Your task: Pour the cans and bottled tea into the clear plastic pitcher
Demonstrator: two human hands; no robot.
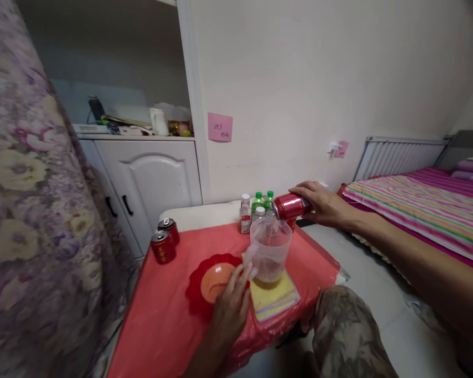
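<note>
From the head view, the right hand (324,206) is wrapped tight around a red can (292,206), tipped on its side with its mouth right over the clear pitcher (270,249). The left hand (230,310) has its fingers curled on the pitcher's handle. The pitcher stands on a yellow cloth (276,299) on the red-covered desk (157,315), just beside an orange bowl (215,282), with small bottles (257,206) close behind it and two more cans (164,244) well apart to the left.
</note>
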